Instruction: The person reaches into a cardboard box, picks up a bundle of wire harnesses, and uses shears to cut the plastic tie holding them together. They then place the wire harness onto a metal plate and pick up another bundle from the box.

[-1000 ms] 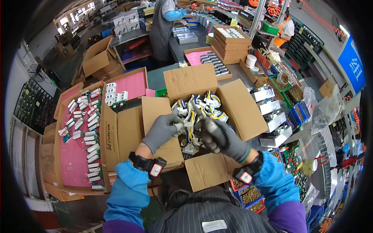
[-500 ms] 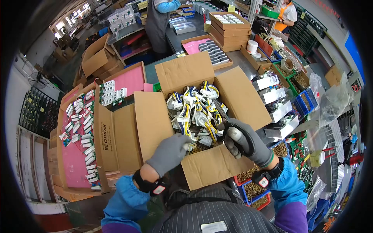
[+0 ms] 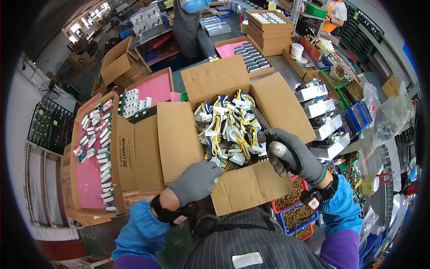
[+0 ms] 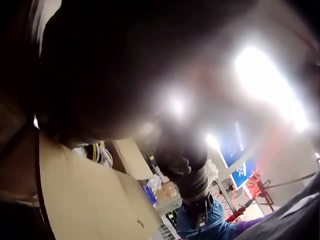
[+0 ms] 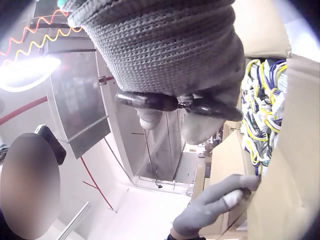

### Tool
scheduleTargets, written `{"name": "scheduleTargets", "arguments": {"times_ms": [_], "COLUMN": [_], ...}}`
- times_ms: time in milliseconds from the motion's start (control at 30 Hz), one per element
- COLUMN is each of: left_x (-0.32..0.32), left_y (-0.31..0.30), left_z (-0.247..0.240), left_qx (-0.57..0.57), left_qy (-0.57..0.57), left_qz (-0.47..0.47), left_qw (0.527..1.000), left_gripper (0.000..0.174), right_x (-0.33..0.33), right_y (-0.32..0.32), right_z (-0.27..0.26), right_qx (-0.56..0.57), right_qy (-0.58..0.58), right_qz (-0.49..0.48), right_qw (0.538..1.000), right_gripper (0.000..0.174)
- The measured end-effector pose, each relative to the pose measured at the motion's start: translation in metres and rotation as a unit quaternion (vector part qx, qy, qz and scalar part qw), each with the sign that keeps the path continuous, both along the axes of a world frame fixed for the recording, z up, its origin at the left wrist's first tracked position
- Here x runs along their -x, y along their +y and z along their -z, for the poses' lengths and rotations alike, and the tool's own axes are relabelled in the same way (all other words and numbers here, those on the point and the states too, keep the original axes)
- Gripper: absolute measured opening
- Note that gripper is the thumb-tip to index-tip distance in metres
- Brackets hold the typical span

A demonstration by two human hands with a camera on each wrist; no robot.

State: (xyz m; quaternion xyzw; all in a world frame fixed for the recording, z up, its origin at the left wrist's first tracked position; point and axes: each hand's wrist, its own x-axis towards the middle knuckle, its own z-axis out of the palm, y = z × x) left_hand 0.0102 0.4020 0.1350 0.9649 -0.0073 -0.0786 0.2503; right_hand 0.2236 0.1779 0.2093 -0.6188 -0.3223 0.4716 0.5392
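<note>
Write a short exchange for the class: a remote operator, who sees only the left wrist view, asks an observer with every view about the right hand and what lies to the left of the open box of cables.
Operator: My view shows the right hand as a dark blur. Is it holding anything?
Observer: Yes. The right wrist view shows a dark-handled tool in its grip.
Operator: And what lies further left, past the open box of cables?
Observer: The head view shows a pink-lined carton with many white parts in it.
</note>
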Motion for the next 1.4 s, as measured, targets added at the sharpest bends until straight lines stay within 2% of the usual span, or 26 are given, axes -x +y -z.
{"name": "scheduleTargets", "arguments": {"times_ms": [67,133,167,200,233,300,333,367,400,433,500,567,633,700,733,767,833,900,967,1100,1200,1267,1400], "left_x": [0.001,0.001,0.002,0.004,0.008,0.012,0.009,0.006,0.003,-0.002,-0.015,-0.025,-0.043,-0.068,-0.080,-0.092,-0.115,-0.124,-0.128,-0.129,-0.137,-0.143,-0.148], "left_y": [0.003,0.008,0.012,0.015,0.020,0.032,0.035,0.037,0.040,0.044,0.052,0.050,0.051,0.057,0.049,0.045,0.045,0.050,0.058,0.070,0.071,0.075,0.085], "left_z": [-0.009,-0.020,-0.025,-0.029,-0.028,-0.018,-0.014,-0.012,-0.007,0.006,0.037,0.049,0.053,0.051,0.040,0.029,0.023,0.020,0.023,0.031,0.035,0.043,0.039], "left_qx": [0.018,0.037,-0.015,-0.068,-0.071,-0.065,-0.067,-0.019,0.030,0.030,0.077,0.109,0.140,-0.004,0.030,0.042,0.088,0.115,0.119,0.078,0.025,0.032,0.060], "left_qy": [0.002,0.004,-0.008,-0.020,-0.023,-0.014,-0.016,-0.015,-0.015,-0.018,-0.183,-0.227,-0.272,-0.318,-0.281,-0.230,-0.225,-0.204,-0.136,-0.133,-0.100,-0.100,-0.076], "left_qz": [-0.035,-0.069,-0.085,-0.101,-0.103,-0.154,-0.154,-0.201,-0.248,-0.249,-0.252,-0.247,-0.238,-0.194,-0.205,-0.209,-0.174,-0.191,-0.233,-0.157,-0.161,-0.165,-0.158], "left_qw": [0.999,0.997,0.996,0.992,0.992,0.986,0.986,0.979,0.968,0.968,0.947,0.936,0.922,0.928,0.937,0.949,0.955,0.953,0.956,0.976,0.982,0.981,0.983], "left_gripper": [0.030,0.032,0.035,0.038,0.038,0.044,0.044,0.044,0.045,0.045,0.048,0.046,0.044,0.040,0.036,0.036,0.034,0.033,0.031,0.033,0.036,0.037,0.039], "right_x": [0.000,-0.002,-0.004,-0.007,-0.009,-0.010,-0.012,-0.012,-0.011,-0.010,-0.009,-0.010,-0.012,-0.022,-0.023,-0.025,-0.033,-0.031,-0.032,-0.028,-0.025,-0.021,-0.022], "right_y": [-0.001,-0.001,-0.002,-0.002,-0.001,0.001,0.004,0.007,0.011,0.015,0.026,0.036,0.047,0.059,0.067,0.072,0.083,0.094,0.097,0.102,0.105,0.106,0.110], "right_z": [0.001,0.006,0.010,0.016,0.019,0.025,0.029,0.034,0.039,0.045,0.062,0.069,0.059,0.074,0.071,0.071,0.075,0.078,0.083,0.086,0.088,0.085,0.091], "right_qx": [0.003,0.007,0.013,0.023,0.020,0.052,0.053,0.051,0.029,0.008,0.021,0.055,0.066,0.058,0.049,0.047,0.042,0.041,0.058,0.084,0.106,0.129,0.120], "right_qy": [-0.030,-0.035,-0.038,-0.024,-0.027,0.012,0.008,0.006,0.051,0.095,0.103,0.160,0.168,0.201,0.269,0.264,0.277,0.277,0.252,0.258,0.273,0.272,0.272], "right_qz": [-0.031,-0.048,-0.063,-0.079,-0.080,-0.075,-0.084,-0.083,-0.085,-0.090,-0.082,-0.042,-0.025,-0.033,-0.012,-0.009,-0.063,-0.068,-0.073,-0.046,-0.041,-0.007,-0.008], "right_qw": [0.999,0.998,0.997,0.996,0.996,0.996,0.995,0.995,0.995,0.991,0.991,0.985,0.983,0.977,0.962,0.963,0.958,0.958,0.963,0.961,0.955,0.953,0.955], "right_gripper": [0.055,0.057,0.058,0.058,0.058,0.044,0.047,0.047,0.049,0.052,0.056,0.056,0.057,0.064,0.063,0.063,0.056,0.053,0.054,0.055,0.054,0.054,0.054]}}
